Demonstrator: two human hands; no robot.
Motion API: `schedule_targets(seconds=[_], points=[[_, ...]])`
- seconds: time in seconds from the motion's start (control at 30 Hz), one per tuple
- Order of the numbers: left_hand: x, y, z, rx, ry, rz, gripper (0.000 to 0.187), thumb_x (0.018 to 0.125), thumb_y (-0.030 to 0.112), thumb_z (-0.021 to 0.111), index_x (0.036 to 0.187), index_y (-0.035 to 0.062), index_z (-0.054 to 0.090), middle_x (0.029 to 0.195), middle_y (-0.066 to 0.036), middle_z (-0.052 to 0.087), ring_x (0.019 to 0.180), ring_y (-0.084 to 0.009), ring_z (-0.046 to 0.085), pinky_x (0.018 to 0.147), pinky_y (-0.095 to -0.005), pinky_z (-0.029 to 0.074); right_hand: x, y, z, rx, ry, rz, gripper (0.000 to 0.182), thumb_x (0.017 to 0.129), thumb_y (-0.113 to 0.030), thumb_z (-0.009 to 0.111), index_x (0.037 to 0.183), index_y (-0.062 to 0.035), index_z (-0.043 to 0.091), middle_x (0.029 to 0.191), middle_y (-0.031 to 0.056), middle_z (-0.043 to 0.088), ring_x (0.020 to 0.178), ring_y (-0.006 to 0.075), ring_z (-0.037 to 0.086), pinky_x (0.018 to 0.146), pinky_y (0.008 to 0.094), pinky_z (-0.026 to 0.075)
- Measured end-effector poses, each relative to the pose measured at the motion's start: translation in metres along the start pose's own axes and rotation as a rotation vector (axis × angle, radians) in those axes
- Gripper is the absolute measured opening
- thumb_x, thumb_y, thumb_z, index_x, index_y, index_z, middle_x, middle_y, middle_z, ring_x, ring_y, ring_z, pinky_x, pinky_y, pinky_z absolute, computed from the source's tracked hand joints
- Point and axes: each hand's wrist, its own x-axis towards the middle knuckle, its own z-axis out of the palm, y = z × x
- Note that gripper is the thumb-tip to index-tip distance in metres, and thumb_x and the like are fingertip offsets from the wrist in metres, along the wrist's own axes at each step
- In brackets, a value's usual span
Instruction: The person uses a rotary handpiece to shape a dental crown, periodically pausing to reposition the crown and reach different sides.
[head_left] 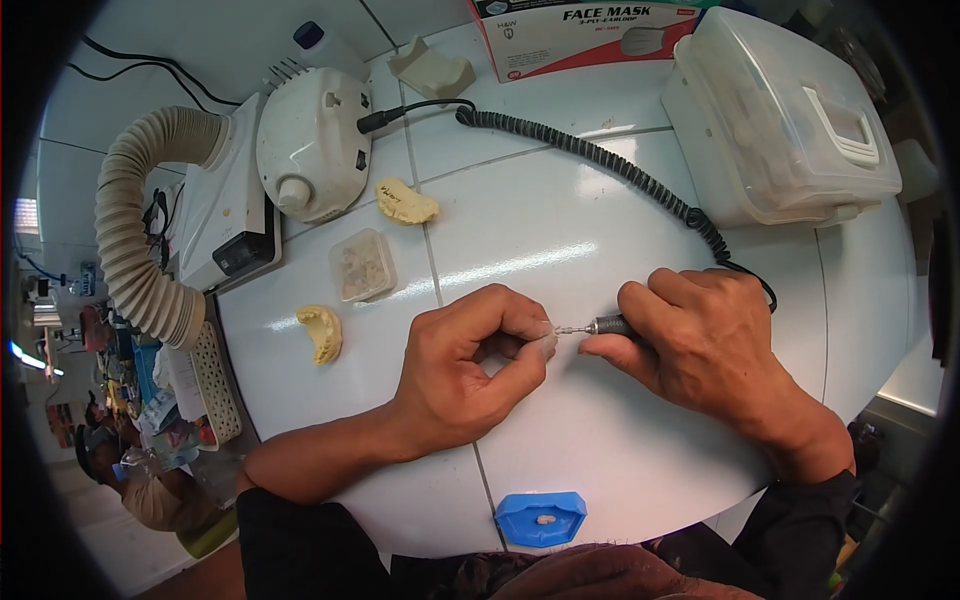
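My right hand (700, 335) is wrapped round a dark rotary handpiece (612, 326), its thin metal bur pointing left. Thumb and forefinger of my left hand (470, 365) are pinched together at the bur's tip; what they hold is too small to make out. Whitish dust coats those fingertips. Below my hands, near the table's front edge, a blue tray (512, 531) bears a small pale piece (546, 520). Two yellowish dental casts, one an upper-left cast (407, 202) with writing and the other a curved cast (322, 335), lie left of my hands beside a clear plastic box (362, 265).
A white motor unit (315, 145) feeds the handpiece's coiled cord (600, 155). Left of it, a ribbed hose (125, 220) arches from a white box. At the back stand a face mask carton (590, 40) and a lidded case (790, 120). Another person (165, 495) sits at far left.
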Motion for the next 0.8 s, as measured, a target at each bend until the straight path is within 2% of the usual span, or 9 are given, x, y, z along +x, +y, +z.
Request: schedule_targets(seconds=[0.07,0.17,0.67,0.8], points=[[0.0005,0.0001,-0.0001,0.018,-0.006,0.014,0.009,0.096,-0.004,0.076,0.103,-0.0034,0.07,0.099,-0.009,0.077,0.085,-0.0118,0.074,0.075,-0.0267,0.062,-0.0001,-0.0007,0.001,0.004,0.021,0.001,0.054,0.099,-0.06,0.077,0.076,-0.0133,0.065,0.06,0.0029,0.059,0.048,0.0208,0.062,0.047,0.036,0.046],[0.0003,0.0007,0.0003,0.035,-0.008,0.026,0.009,0.096,-0.004,0.076,0.103,-0.0033,0.07,0.099,-0.009,0.077,0.086,-0.0123,0.074,0.075,-0.0269,0.062,-0.0013,0.0039,0.0003,0.014,-0.04,0.0,0.054,0.093,-0.059,0.082,0.077,-0.0125,0.06,0.062,0.002,0.053,0.049,0.0231,0.058,0.048,0.0388,0.045],[-0.0006,-0.0017,0.0005,0.016,-0.003,0.024,0.01,0.096,-0.003,0.077,0.103,-0.0037,0.07,0.1,-0.009,0.077,0.085,-0.0123,0.074,0.074,-0.0269,0.062,-0.0021,0.0014,0.0033,0.021,0.01,0.001,0.055,0.093,-0.058,0.082,0.077,-0.0116,0.06,0.063,0.0023,0.053,0.05,0.0234,0.058,0.049,0.0386,0.045],[-0.0003,-0.0002,0.0014,0.037,-0.003,0.041,0.01,0.096,-0.003,0.077,0.103,-0.0038,0.07,0.1,-0.009,0.077,0.085,-0.0124,0.074,0.074,-0.0271,0.062,-0.0015,0.0034,-0.0011,0.014,-0.051,0.002,0.054,0.093,-0.058,0.083,0.077,-0.0116,0.06,0.063,0.0024,0.053,0.05,0.0234,0.058,0.049,0.0385,0.045]])
